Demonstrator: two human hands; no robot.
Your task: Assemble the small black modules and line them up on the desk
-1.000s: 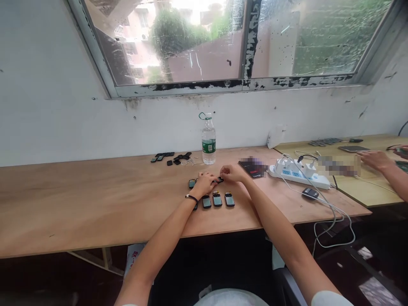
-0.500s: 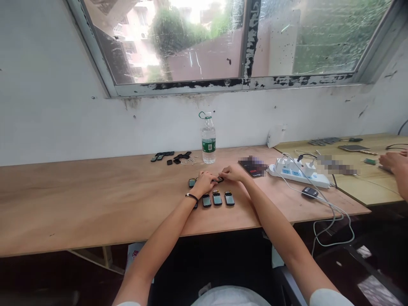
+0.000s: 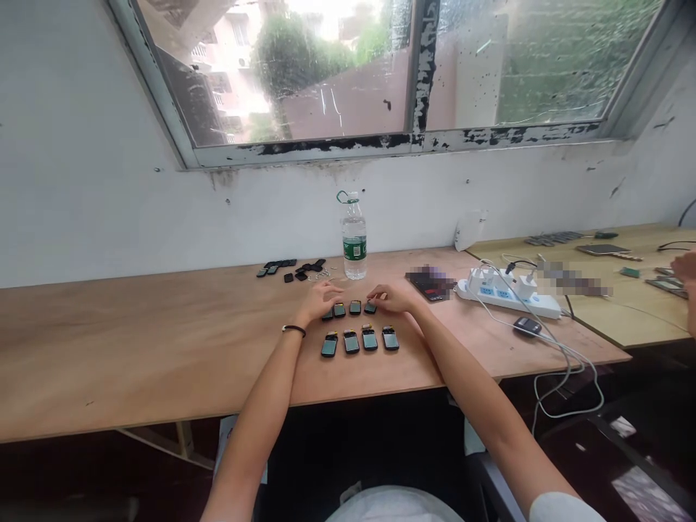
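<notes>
Two rows of small black devices with grey screens lie on the wooden table (image 3: pixel 163 348). My right hand (image 3: pixel 394 298) pinches the rightmost device of the back row (image 3: pixel 370 308) at its upper edge. My left hand (image 3: pixel 320 301), with a dark band on its wrist, hovers by the left end of that row with its fingers stretched out; it partly covers the leftmost device (image 3: pixel 327 315). Between the hands lies another back-row device (image 3: pixel 355 307). In the front row, devices such as the leftmost one (image 3: pixel 329 345) show small yellowish strips at their tops.
A water bottle (image 3: pixel 355 246) stands near the wall. Black parts (image 3: pixel 311 268) and small metal bits lie left of it. To the right are a partly blurred dark packet (image 3: pixel 432 283), a white power strip (image 3: pixel 508 299) with cables and a dark fob (image 3: pixel 527 327). Another person's hand (image 3: pixel 686 268) shows far right.
My left hand has moved left, away from my right hand, uncovering devices in both rows. The device at my right fingertips has shifted slightly left and lies in the back row.
</notes>
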